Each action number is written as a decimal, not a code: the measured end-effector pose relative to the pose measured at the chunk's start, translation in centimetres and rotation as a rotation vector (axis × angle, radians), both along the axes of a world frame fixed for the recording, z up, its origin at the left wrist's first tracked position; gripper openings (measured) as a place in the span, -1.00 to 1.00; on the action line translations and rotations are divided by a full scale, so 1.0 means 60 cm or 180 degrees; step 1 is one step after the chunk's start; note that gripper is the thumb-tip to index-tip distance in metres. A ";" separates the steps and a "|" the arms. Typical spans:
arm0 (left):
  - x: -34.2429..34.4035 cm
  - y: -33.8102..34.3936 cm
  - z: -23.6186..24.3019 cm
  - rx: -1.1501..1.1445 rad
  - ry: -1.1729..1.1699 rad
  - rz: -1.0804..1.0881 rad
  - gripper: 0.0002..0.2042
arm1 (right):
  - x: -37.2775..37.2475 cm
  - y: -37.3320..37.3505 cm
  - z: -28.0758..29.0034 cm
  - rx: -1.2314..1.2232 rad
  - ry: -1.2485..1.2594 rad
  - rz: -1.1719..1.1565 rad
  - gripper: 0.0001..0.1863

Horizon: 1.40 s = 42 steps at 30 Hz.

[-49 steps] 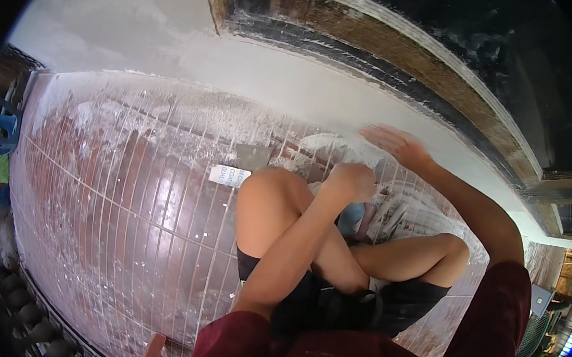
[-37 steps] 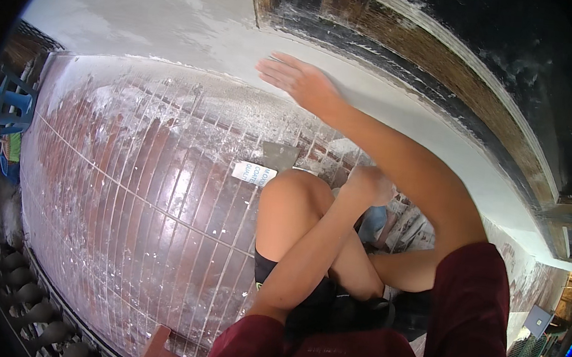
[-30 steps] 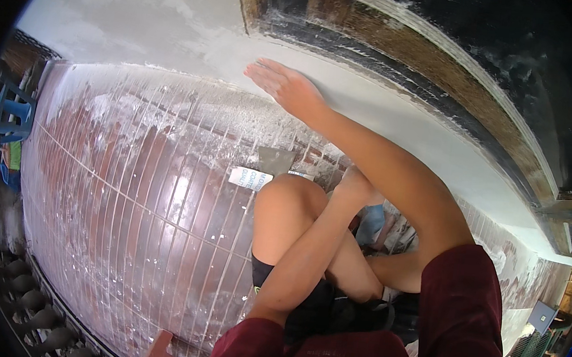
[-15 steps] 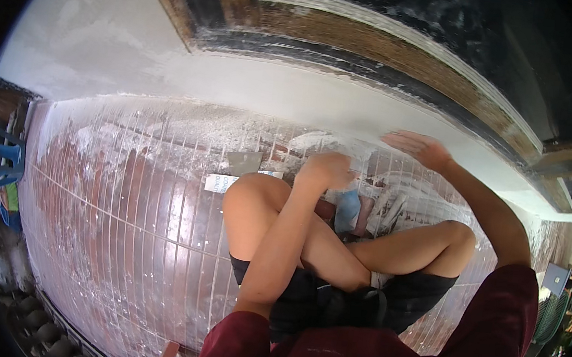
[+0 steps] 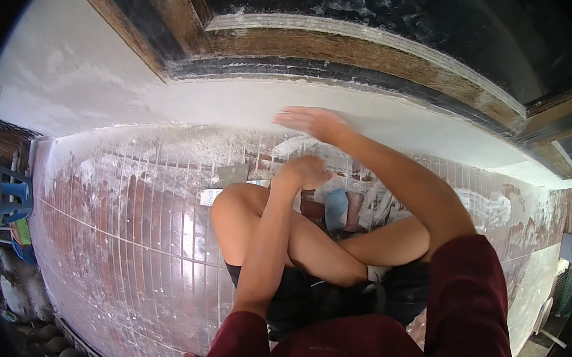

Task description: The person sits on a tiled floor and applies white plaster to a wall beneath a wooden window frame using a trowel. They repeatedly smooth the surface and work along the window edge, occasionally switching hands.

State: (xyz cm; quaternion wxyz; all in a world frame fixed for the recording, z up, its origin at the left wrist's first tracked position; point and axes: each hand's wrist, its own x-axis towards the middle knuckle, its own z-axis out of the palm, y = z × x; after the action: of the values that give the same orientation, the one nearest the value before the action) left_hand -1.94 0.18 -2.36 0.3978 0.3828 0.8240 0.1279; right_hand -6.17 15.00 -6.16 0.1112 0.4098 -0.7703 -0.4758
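My right hand (image 5: 313, 122) reaches across to the low white wall (image 5: 238, 98) below the window frame. Its fingers are stretched out and lie flat against the wall face; whether anything thin sits under the palm is hidden. My left hand (image 5: 307, 173) hangs over my lower legs, apart from the wall. Its fingers are bent and smeared, so what they hold, if anything, does not show. Below it, a light blue piece (image 5: 336, 207) lies by my crossed feet. A grey flat square (image 5: 233, 173) is on the floor beside my left knee.
Dark wooden window framing (image 5: 353, 51) projects above the wall. White dust covers the reddish tiled floor (image 5: 124, 211), thickest along the wall. A printed white piece (image 5: 210, 197) lies by my left knee. A blue plastic chair (image 5: 11, 190) stands far left.
My right hand has swept left along the wall, from beyond my left hand to above it. My left hand has shifted slightly left. The view has turned a little.
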 end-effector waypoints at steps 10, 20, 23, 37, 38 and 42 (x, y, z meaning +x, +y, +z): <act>-0.021 -0.036 0.002 -0.0038 0.0215 0.0369 -0.47 | 0.011 0.038 -0.041 -0.1010 0.0271 0.0200 -0.26; -0.008 -0.009 0.026 0.0829 -0.0168 0.0304 -0.35 | 0.326 0.266 0.031 -0.1491 -0.2315 -0.2434 -0.43; 0.020 0.015 0.037 0.1631 -0.0872 -0.0017 -0.27 | 0.351 0.194 0.059 -0.5197 -0.3908 -0.2946 -0.62; 0.140 0.100 0.058 0.2449 -0.2466 0.2077 -0.53 | 0.307 0.140 0.018 -0.7940 -0.4017 -0.1818 -0.61; 0.143 0.121 0.057 0.2258 -0.2177 0.2367 -0.55 | 0.306 0.148 0.021 -0.7983 -0.3864 -0.1989 -0.61; 0.128 0.181 0.065 0.2286 0.1628 0.0141 -0.59 | 0.319 0.212 0.013 -0.6910 -0.2083 -0.2725 -0.55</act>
State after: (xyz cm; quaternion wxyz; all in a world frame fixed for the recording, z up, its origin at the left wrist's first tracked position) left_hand 5.75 11.04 1.56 0.0199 0.4984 0.8071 0.3158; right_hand 12.94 27.71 -5.38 0.0306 -0.0838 -0.8333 0.5456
